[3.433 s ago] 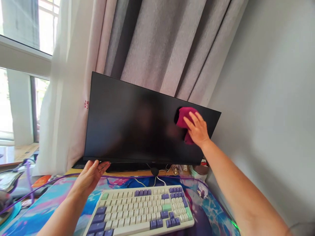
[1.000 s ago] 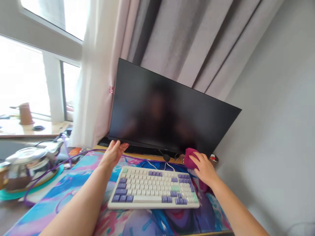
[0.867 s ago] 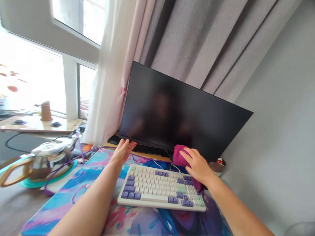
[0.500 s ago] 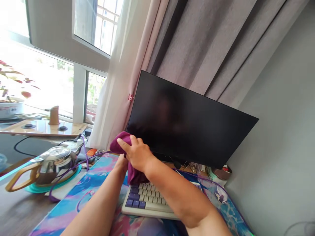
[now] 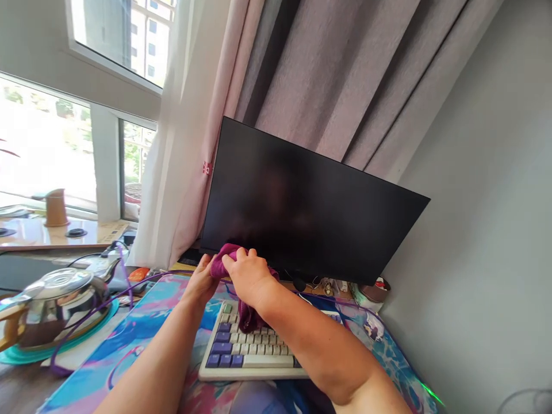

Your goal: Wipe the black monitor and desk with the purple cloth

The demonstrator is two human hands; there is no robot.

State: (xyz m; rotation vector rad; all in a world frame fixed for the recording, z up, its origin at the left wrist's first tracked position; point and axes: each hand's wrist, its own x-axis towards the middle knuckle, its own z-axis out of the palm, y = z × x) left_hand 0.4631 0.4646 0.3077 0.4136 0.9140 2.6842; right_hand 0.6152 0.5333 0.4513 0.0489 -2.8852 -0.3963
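A black monitor (image 5: 310,213) with a dark screen stands tilted at the back of the desk. My right hand (image 5: 248,276) is closed round a magenta cloth (image 5: 246,313) and presses it against the monitor's lower left edge. My left hand (image 5: 199,282) rests just left of it at the monitor's bottom left corner, fingers up against the frame; the cloth and my right hand partly cover its fingers. A white and purple keyboard (image 5: 245,351) lies under my right forearm.
A colourful desk mat (image 5: 129,351) covers the desk. A steel kettle (image 5: 56,305) on a teal base sits at the left with a purple cable (image 5: 125,282). Curtains (image 5: 302,75) hang behind; a grey wall (image 5: 483,230) closes the right side.
My right hand carried the cloth down from the screen's upper right to its bottom right edge, then swept left along the lower edge to the left corner. The left hand stayed there.
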